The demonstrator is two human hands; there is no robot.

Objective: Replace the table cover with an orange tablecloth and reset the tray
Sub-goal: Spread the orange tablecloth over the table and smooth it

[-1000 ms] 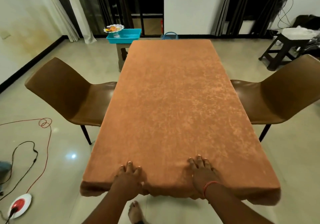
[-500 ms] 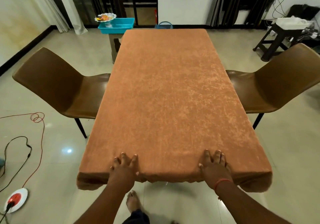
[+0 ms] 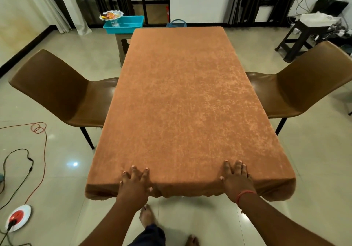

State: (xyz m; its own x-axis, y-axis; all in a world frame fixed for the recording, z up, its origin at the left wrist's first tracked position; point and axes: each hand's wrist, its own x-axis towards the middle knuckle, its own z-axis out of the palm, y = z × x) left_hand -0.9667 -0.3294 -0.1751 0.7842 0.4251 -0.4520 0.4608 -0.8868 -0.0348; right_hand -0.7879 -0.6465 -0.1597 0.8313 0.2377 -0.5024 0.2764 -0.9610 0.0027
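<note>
An orange tablecloth (image 3: 181, 102) covers the whole long table and hangs over its near edge. My left hand (image 3: 135, 182) lies flat, fingers spread, on the cloth at the near edge, left of centre. My right hand (image 3: 236, 179) lies flat in the same way, right of centre, with a red band on its wrist. Neither hand grips the cloth. A turquoise tray (image 3: 123, 24) stands on a small stool (image 3: 122, 45) beyond the table's far left corner, with a white frilled bowl (image 3: 111, 16) in its left end.
A brown chair (image 3: 62, 93) stands at the table's left side and another brown chair (image 3: 304, 85) at its right. Cables and a red-and-white socket disc (image 3: 18, 217) lie on the floor at the left. A dark stool (image 3: 302, 36) with white items is at the far right.
Both hands have slid outward along the near edge, flat on the cloth, the right one farther right. My view has drawn back slightly.
</note>
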